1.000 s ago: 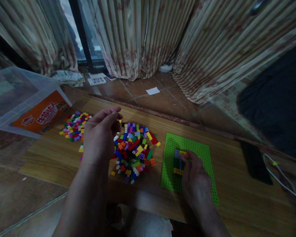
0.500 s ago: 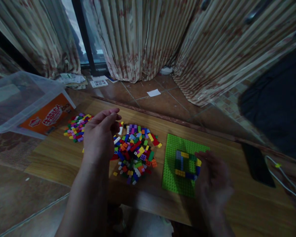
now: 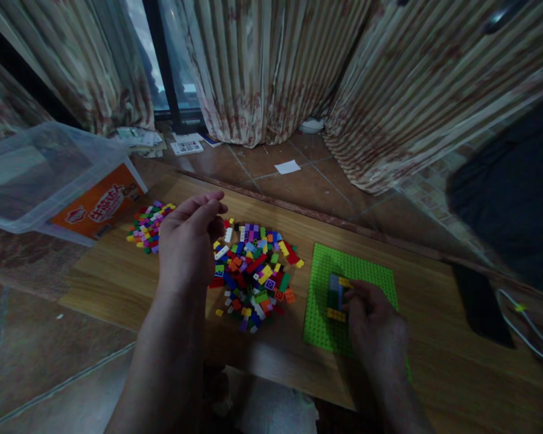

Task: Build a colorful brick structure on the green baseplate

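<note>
My right hand (image 3: 376, 322) is over the right part of a small structure of building bricks (image 3: 334, 298) and hides that side of it. Its fingers are closed together at the bricks; whatever lies between them is hidden. The structure, with blue, yellow and dark green bricks visible, stands on a bright green studded baseplate (image 3: 320, 328). My left hand (image 3: 187, 244) hovers at the left edge of a large heap of loose bricks (image 3: 257, 274), thumb and fingers drawn together. I cannot make out anything in it.
A smaller brick pile (image 3: 150, 228) lies left of my left hand. Beyond it stands a clear plastic box (image 3: 49, 175) with an orange label. A black phone-like slab (image 3: 481, 307) and a white cable (image 3: 529, 325) are at the right of the wooden table (image 3: 271, 355).
My right hand has come leftward onto the brick structure and now covers its right side. My left hand keeps its pose. The whole view has shifted slightly.
</note>
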The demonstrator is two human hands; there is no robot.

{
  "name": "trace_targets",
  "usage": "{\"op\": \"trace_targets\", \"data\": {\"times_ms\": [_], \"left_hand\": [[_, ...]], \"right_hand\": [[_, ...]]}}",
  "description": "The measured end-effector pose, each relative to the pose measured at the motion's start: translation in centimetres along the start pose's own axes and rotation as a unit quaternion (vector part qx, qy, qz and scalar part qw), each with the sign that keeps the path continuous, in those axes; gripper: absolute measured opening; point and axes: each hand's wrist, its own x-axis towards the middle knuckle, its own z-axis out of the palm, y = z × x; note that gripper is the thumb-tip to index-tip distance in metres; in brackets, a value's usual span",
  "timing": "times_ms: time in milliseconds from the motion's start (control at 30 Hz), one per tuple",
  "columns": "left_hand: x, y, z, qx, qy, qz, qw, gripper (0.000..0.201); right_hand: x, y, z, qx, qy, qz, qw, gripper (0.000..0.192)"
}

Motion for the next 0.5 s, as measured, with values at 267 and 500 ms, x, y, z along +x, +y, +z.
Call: {"op": "trace_targets", "data": {"times_ms": [267,500], "left_hand": [[0.2,0.3,-0.5,-0.028,0.006,-0.002,1.000,0.010],[0.4,0.6,-1.1,-0.044,0.027,0.004,0.999,0.009]], "right_hand": [[-0.2,-0.4,0.0,0.025,0.055,-0.002,0.998,0.027],[-2.5,-3.9,1.6,0.121,-0.012,-0.246,0.962,0.016]]}}
